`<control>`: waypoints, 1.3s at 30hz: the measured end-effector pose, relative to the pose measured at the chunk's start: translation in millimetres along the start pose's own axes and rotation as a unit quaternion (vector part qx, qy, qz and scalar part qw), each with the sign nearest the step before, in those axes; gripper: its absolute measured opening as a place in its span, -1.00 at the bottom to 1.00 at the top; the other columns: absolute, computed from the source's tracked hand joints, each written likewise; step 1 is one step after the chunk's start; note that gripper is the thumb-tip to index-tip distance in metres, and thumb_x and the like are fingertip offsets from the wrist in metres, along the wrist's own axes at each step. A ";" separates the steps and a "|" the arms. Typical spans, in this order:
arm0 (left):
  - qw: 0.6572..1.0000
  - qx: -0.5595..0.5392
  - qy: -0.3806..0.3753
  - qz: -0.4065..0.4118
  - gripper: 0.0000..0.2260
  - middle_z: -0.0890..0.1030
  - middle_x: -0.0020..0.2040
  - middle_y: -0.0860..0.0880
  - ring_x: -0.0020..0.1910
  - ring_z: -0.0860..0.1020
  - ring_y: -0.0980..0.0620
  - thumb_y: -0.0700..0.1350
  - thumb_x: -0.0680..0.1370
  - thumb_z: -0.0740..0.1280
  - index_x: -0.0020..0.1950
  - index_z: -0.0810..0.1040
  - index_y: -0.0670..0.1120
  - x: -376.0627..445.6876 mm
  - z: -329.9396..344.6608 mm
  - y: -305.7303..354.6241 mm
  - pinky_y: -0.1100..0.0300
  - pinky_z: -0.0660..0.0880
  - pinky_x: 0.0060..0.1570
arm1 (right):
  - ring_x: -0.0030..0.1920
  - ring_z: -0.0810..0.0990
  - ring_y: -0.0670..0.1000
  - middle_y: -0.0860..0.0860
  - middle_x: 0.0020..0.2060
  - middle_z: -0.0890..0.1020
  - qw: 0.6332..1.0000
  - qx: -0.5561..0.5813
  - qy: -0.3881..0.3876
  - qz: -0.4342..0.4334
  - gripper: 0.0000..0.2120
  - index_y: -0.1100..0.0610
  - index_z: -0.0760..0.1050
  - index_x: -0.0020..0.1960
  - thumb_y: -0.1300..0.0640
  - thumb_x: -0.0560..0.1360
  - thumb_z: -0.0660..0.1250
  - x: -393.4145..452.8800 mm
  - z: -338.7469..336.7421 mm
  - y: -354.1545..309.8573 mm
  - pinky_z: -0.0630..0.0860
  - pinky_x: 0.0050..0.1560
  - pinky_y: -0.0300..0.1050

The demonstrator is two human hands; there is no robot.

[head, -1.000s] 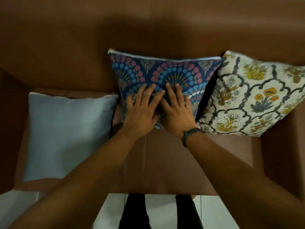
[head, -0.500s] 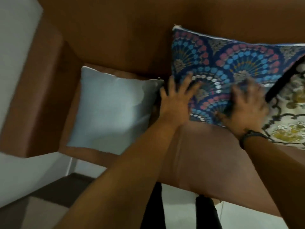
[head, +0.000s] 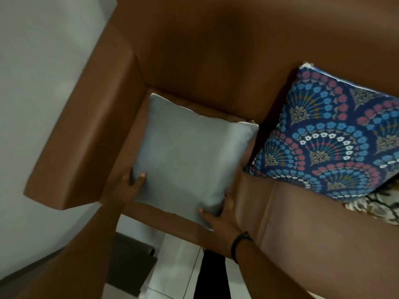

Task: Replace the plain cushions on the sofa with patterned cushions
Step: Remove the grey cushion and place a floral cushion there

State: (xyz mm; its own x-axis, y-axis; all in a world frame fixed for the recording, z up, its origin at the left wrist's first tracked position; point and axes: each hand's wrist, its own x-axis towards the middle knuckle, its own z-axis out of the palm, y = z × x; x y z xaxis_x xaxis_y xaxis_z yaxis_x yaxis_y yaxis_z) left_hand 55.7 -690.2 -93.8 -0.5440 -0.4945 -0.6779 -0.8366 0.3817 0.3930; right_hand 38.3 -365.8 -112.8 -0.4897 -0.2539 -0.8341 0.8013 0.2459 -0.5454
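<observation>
A plain grey cushion (head: 187, 156) lies flat on the left seat of the brown sofa (head: 216, 61). My left hand (head: 131, 186) grips its near left corner, thumb on top. My right hand (head: 220, 216), with a dark wristband, grips its near right corner. A blue patterned cushion (head: 328, 145) with red and blue fan motifs leans on the backrest to the right. Beyond it, at the right edge, a sliver of a cream floral cushion (head: 380, 203) shows.
The sofa's left armrest (head: 73, 152) stands close beside the grey cushion, with a pale wall (head: 38, 72) behind it. White floor tiles (head: 177, 266) and a dark mat (head: 129, 268) lie below the seat edge. My dark trouser legs stand at the sofa front.
Both hands left the blue patterned cushion and moved left onto the grey cushion, taking hold of its near corners. The view swung left toward the armrest.
</observation>
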 end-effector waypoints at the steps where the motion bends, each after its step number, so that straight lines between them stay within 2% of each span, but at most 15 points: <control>1: 0.999 -0.005 -0.007 -0.033 -0.22 0.40 0.58 -0.16 0.50 0.41 -0.31 0.40 0.54 0.24 0.65 0.24 0.01 0.1 1.5 -4.6 -0.25 0.37 0.45 | 0.34 0.56 -0.15 -0.28 0.38 0.49 1.000 -0.017 0.017 -0.005 0.07 -0.28 0.15 0.56 -0.28 0.23 0.69 2.2 1.5 -4.5 0.59 0.28 -0.24; 3: 0.997 0.004 -0.010 -0.075 -0.27 0.43 0.55 -0.16 0.46 0.45 -0.32 0.38 0.57 0.25 0.64 0.24 0.03 -4.0 1.6 -4.9 -0.24 0.40 0.37 | 0.26 0.45 -0.39 -0.44 0.34 0.35 0.995 -0.082 0.042 -0.029 -0.04 -0.25 0.12 0.53 -0.25 0.33 0.63 2.2 0.2 -16.3 0.37 0.07 -0.68; 5: 0.998 0.030 -0.016 -0.060 -0.40 0.56 0.39 -0.18 0.34 0.53 -0.30 0.30 0.62 0.25 0.55 0.37 -0.02 -10.7 -7.0 3.7 -0.14 0.43 0.25 | 0.22 0.46 -0.47 -0.45 0.27 0.36 0.989 -0.126 0.059 -0.042 -0.23 -0.20 0.18 0.50 -0.16 0.46 0.57 -3.8 -4.2 -34.9 0.29 -0.03 -0.75; 8: 0.997 0.077 0.016 0.002 -0.67 0.64 -0.01 -0.11 0.07 0.63 -0.23 0.18 0.65 0.27 0.20 0.59 -0.04 -26.0 -36.5 29.8 -0.07 0.49 0.16 | 0.25 0.62 -0.11 -0.21 0.23 0.60 0.989 -0.121 0.066 -0.062 -0.44 -0.09 0.38 0.45 -0.11 0.54 0.51 -20.1 -2.5 -75.7 0.54 0.12 -0.41; 12: 0.983 0.076 0.133 0.103 -0.73 0.60 -0.27 0.05 -0.13 0.62 -0.17 0.20 0.55 0.25 -0.25 0.53 0.09 -42.8 -99.3 90.6 -0.20 0.50 0.18 | 0.07 0.73 -0.01 -0.09 0.13 0.72 0.992 -0.082 0.078 -0.058 -0.63 -0.07 0.55 0.31 -0.06 0.55 0.52 -46.3 -3.7 -138.7 0.68 0.14 -0.06; 16: 0.954 0.184 0.158 0.175 -0.75 0.63 -0.19 -0.05 -0.08 0.62 -0.20 0.12 0.47 0.30 -0.25 0.65 0.00 -39.7 -158.2 162.6 -0.15 0.54 0.12 | -0.19 0.81 0.12 0.12 -0.08 0.81 0.997 0.005 0.068 0.028 -0.74 0.15 0.69 0.12 0.00 0.54 0.53 -66.1 -12.4 -209.1 0.74 -0.23 -0.05; 19: 0.955 0.233 0.103 0.154 -0.73 0.62 -0.15 -0.19 -0.08 0.62 -0.23 0.02 0.49 0.35 -0.31 0.56 -0.14 -18.8 -173.4 221.9 -0.02 0.57 -0.04 | -0.18 0.73 0.20 0.18 -0.13 0.77 0.996 0.019 0.073 0.049 -0.75 0.21 0.66 0.09 0.02 0.59 0.46 -56.7 -19.0 -251.6 0.70 -0.09 0.03; 22: 0.958 0.250 0.081 0.118 -0.81 0.63 0.06 -0.21 0.02 0.58 -0.19 -0.05 0.56 0.40 -0.10 0.57 -0.17 9.8 -169.6 263.8 0.02 0.53 0.03 | -0.56 0.50 0.01 0.01 -0.52 0.56 0.996 -0.004 0.059 0.067 -0.79 0.12 0.55 -0.06 0.06 0.68 0.24 -38.3 -29.9 -281.3 0.40 -0.55 -0.21; 24: 0.965 0.199 0.102 0.138 -0.65 0.63 0.21 -0.22 0.14 0.58 -0.21 0.08 0.59 0.33 0.15 0.61 -0.19 26.8 -169.7 283.0 -0.04 0.53 0.19 | -0.67 0.48 -0.06 -0.02 -0.56 0.55 0.995 0.005 0.076 0.065 -0.74 0.09 0.55 -0.06 0.02 0.70 0.17 -24.0 -44.5 -299.9 0.26 -0.69 -0.36; 26: 0.968 0.123 0.128 0.175 -0.46 0.62 0.31 -0.15 0.27 0.57 -0.21 0.30 0.58 0.21 0.31 0.62 -0.06 37.9 -170.4 298.2 -0.13 0.46 0.33 | -0.58 0.63 -0.01 0.03 -0.43 0.66 0.990 0.064 0.110 0.066 -0.65 0.10 0.60 0.00 -0.09 0.70 0.15 -9.2 -57.4 -319.3 0.29 -0.69 -0.40; 28: 0.964 0.069 0.123 0.224 -0.40 0.60 0.36 -0.06 0.33 0.54 -0.15 0.41 0.54 0.14 0.38 0.59 0.07 46.8 -168.5 308.4 -0.14 0.39 0.40 | -0.36 0.74 0.05 0.04 -0.18 0.70 0.988 0.090 0.117 0.042 -0.56 0.04 0.58 0.24 -0.24 0.70 0.10 1.7 -66.2 -332.7 0.32 -0.65 -0.37; 32: 0.919 0.029 0.142 0.367 -0.36 0.38 0.59 -0.11 0.55 0.36 -0.09 0.30 0.60 0.23 0.60 0.35 0.00 55.3 -136.3 292.4 -0.05 0.28 0.52 | 0.01 0.73 0.12 0.06 0.13 0.65 0.978 0.109 0.175 -0.045 -0.41 0.00 0.44 0.47 -0.37 0.67 0.05 13.3 -73.1 -329.7 0.49 -0.45 -0.18; 34: 0.888 0.060 0.197 0.412 -0.33 0.28 0.65 -0.16 0.63 0.23 -0.16 0.27 0.62 0.24 0.63 0.29 -0.06 48.7 -108.1 268.0 -0.19 0.22 0.53 | 0.16 0.67 0.16 0.08 0.18 0.62 0.937 -0.021 0.301 -0.176 -0.45 0.11 0.47 0.45 -0.27 0.68 0.17 14.4 -64.6 -307.6 0.63 -0.07 0.04; 36: 0.862 0.117 0.234 0.433 -0.26 0.15 0.69 -0.16 0.67 0.11 -0.20 0.30 0.59 0.29 0.67 0.21 -0.03 36.2 -71.9 240.6 -0.28 0.14 0.48 | 0.31 0.54 0.16 0.14 0.28 0.52 0.816 -0.223 0.387 -0.368 -0.45 0.18 0.44 0.43 -0.20 0.63 0.31 11.1 -38.7 -277.7 0.53 0.25 0.09; 39: 0.796 0.259 0.220 0.500 -0.09 0.02 0.70 -0.12 0.67 0.06 -0.22 0.33 0.50 0.39 0.70 0.11 -0.03 32.8 -16.7 209.8 -0.35 0.13 0.46 | 0.62 0.19 0.21 0.12 0.59 0.26 0.680 -0.521 0.276 -0.435 -0.19 0.06 0.26 0.61 -0.23 0.48 0.44 26.4 14.5 -247.8 0.25 0.48 0.27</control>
State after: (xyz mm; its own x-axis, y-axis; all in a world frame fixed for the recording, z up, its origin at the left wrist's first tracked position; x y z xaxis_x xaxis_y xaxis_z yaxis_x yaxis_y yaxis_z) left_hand -138.7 -639.4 -23.2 -0.9870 0.0776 0.1409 0.1068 0.9712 0.2128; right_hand -168.2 -447.0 1.5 -0.9077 -0.4086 0.0953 -0.4130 0.8299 -0.3751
